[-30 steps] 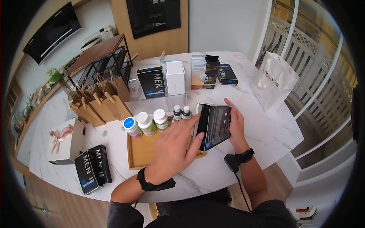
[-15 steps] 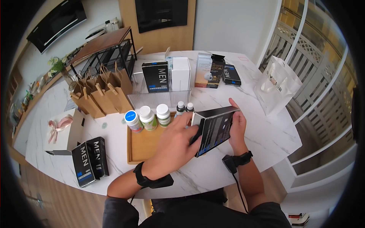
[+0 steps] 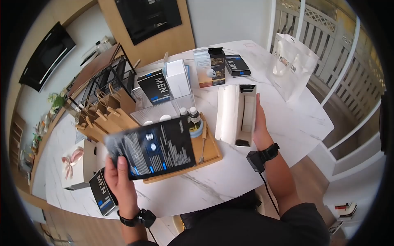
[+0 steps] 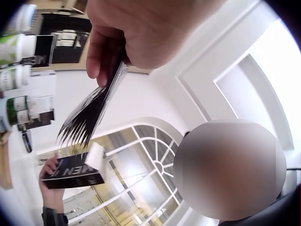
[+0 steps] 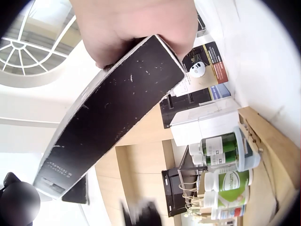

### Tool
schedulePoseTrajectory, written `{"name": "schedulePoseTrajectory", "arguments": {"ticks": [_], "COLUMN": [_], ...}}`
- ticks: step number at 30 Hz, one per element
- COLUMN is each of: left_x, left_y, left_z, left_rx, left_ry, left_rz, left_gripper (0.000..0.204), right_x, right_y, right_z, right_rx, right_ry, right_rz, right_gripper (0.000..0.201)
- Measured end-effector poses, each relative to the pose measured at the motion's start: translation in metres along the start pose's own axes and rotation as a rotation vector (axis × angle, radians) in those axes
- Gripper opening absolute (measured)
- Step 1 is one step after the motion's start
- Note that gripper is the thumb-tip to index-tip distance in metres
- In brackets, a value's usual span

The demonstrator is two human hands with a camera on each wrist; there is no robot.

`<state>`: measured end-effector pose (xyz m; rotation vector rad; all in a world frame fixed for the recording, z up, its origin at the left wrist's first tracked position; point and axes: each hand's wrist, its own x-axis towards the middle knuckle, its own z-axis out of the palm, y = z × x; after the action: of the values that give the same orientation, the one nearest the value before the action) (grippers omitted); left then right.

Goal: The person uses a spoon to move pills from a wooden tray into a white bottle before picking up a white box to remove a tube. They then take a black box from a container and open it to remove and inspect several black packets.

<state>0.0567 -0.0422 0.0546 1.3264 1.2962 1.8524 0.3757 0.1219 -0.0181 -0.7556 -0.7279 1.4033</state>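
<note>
My left hand grips a stack of black sachets by one end, with the thumb on top. In the left wrist view the stack of sachets fans out into several thin layers. To the right, my right hand holds a black MEN box with its flap open and its white inside bare. The right wrist view shows a long black side of this box under the hand. Below the sachets lies a wooden tray, partly hidden by them.
Two small dark bottles and a thin metal tool are on the tray. Another MEN box lies at front left. Behind stand paper bags, a clear organizer and upright boxes; a white bag stands at right.
The sachets have come out of the box and moved left in my left hand. The box in my right hand has turned, its open side now facing up toward the head camera.
</note>
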Motion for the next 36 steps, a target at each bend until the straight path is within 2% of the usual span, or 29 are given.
{"name": "schedulePoseTrajectory", "arguments": {"ticks": [2, 3, 5, 6, 7, 9, 10, 11, 13, 15, 17, 19, 22, 23, 25, 27, 28, 31, 33, 35, 36], "left_x": [-0.014, -0.02, -0.028, -0.025, -0.03, -0.029, -0.029, -0.029, -0.028, -0.027, -0.026, -0.023, -0.022, -0.015, -0.005, 0.009, 0.014, 0.026, 0.036, 0.042, 0.045], "left_y": [-0.028, -0.044, -0.068, -0.078, -0.08, -0.051, -0.064, -0.064, -0.065, -0.059, -0.04, -0.025, -0.005, 0.005, 0.037, 0.046, 0.047, 0.045, 0.03, 0.021, 0.019], "left_z": [-0.01, -0.007, -0.011, -0.011, -0.015, -0.004, -0.015, -0.019, -0.024, -0.025, -0.022, -0.026, -0.025, -0.025, 0.001, 0.017, 0.033, 0.056, 0.071, 0.077, 0.075], "left_rx": [0.008, 0.045, 0.108, 0.24, 0.235, 0.749, 0.98, 0.98, 1.229, 1.275, 1.248, 1.071, 0.583, 0.582, 0.337, 0.228, 0.161, 0.136, 0.244, 0.183, 0.134], "left_ry": [-0.043, 0.002, -0.032, -0.016, -0.016, -0.063, -0.076, -0.075, -0.042, 0.0, 0.005, -0.025, 0.13, 0.123, 0.149, 0.099, 0.183, 0.007, -0.037, -0.125, -0.145], "left_rz": [-0.135, -0.175, -0.188, -0.075, -0.078, -0.231, -0.101, -0.103, -0.067, -0.079, -0.058, -0.038, 0.109, 0.218, 0.251, 0.345, 0.351, 0.264, 0.291, 0.284, 0.252], "left_gripper": [0.023, 0.021, 0.021, 0.026, 0.026, 0.03, 0.028, 0.028, 0.023, 0.022, 0.022, 0.019, 0.023, 0.024, 0.023, 0.027, 0.024, 0.025, 0.025, 0.023, 0.022], "right_x": [0.006, 0.006, 0.008, 0.013, 0.015, 0.017, 0.017, 0.016, 0.015, 0.014, 0.013, 0.013, 0.014, 0.016, 0.022, 0.007, 0.0, 0.001, 0.005, 0.015, 0.013], "right_y": [0.004, 0.007, 0.013, 0.02, 0.023, 0.026, 0.026, 0.025, 0.022, 0.023, 0.023, 0.022, 0.023, 0.024, 0.027, 0.006, -0.001, -0.004, 0.0, 0.006, 0.004], "right_z": [-0.003, -0.005, -0.008, -0.011, -0.014, -0.017, -0.017, -0.016, -0.012, -0.013, -0.012, -0.01, -0.012, -0.015, -0.023, -0.001, 0.007, 0.005, -0.001, -0.009, -0.008], "right_rx": [0.151, 0.153, 0.043, 0.092, 0.087, 0.047, 0.024, 0.023, 0.093, 0.106, 0.119, 0.109, 0.089, 0.09, 0.069, 0.025, -0.018, -0.043, -0.011, -0.046, -0.053], "right_ry": [0.003, 0.015, -0.024, -0.05, -0.047, -0.063, -0.049, -0.049, -0.062, -0.081, -0.1, -0.084, -0.086, -0.086, -0.148, -0.115, -0.078, -0.042, -0.035, 0.078, 0.087], "right_rz": [0.176, 0.169, 0.142, 0.13, 0.13, 0.11, 0.101, 0.102, 0.094, 0.11, 0.123, 0.112, 0.123, 0.124, 0.157, 0.106, 0.059, 0.076, 0.036, 0.141, 0.126], "right_gripper": [0.056, 0.056, 0.054, 0.054, 0.054, 0.055, 0.057, 0.057, 0.058, 0.058, 0.059, 0.059, 0.059, 0.059, 0.06, 0.06, 0.06, 0.06, 0.057, 0.054, 0.052]}}
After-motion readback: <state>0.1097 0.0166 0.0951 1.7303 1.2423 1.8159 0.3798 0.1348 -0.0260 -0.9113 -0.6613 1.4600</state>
